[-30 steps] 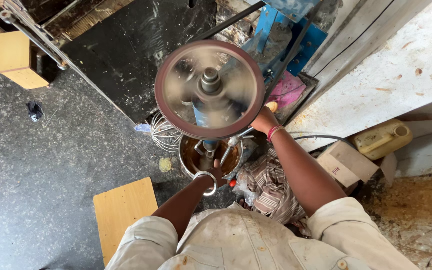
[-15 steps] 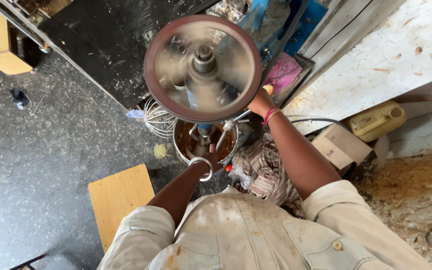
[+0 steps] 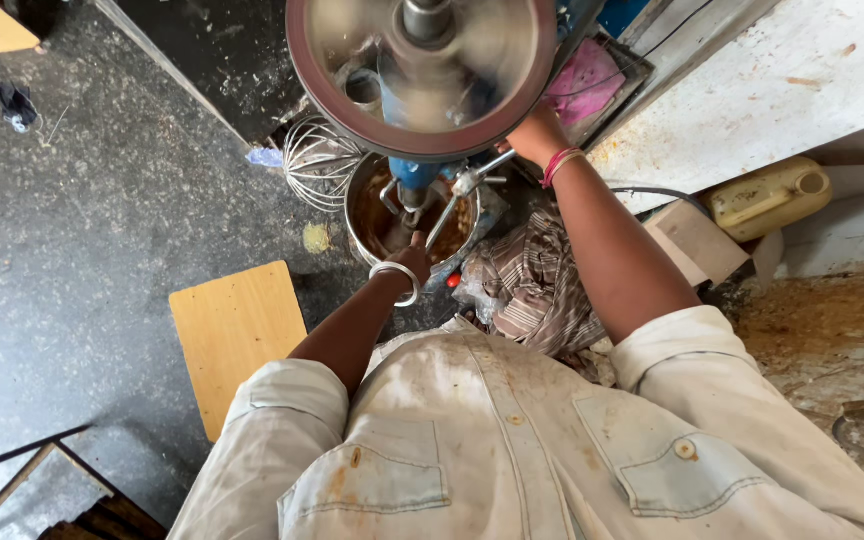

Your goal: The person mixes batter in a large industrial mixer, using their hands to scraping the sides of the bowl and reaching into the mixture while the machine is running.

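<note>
— Dark speckled floor (image 3: 102, 250) all around, seen from the head view; wooden board (image 3: 237, 335) lying flat to the left, whitewashed wall (image 3: 752, 90) to the right.

— And in the middle?

— Stands there on the floor: metal mixing bowl (image 3: 392, 215) with brown batter, set straight under the blue machine post (image 3: 417, 175) so the shaft drops into it. Above, big round wheel (image 3: 422, 70), blurred, likely spinning.

— Left hand?

— Left hand (image 3: 410, 262), steel bangle at the wrist, reaching down to the near rim of the bowl. Touching the rim or just over it, fingers curled inward; hard to tell whether closed on anything.

— Right hand?

— Right hand (image 3: 534, 135), red thread at the wrist, stretched up behind the wheel's edge, probably to a control or for a brace. Fingers hidden; grip cannot be told.

— Nearby?

— Wire whisk (image 3: 317, 165) leaning just beside the bowl on the left, striped cloth (image 3: 532, 290) bunched on the right, yellow jerrycan (image 3: 767, 195) against the wall.
</note>
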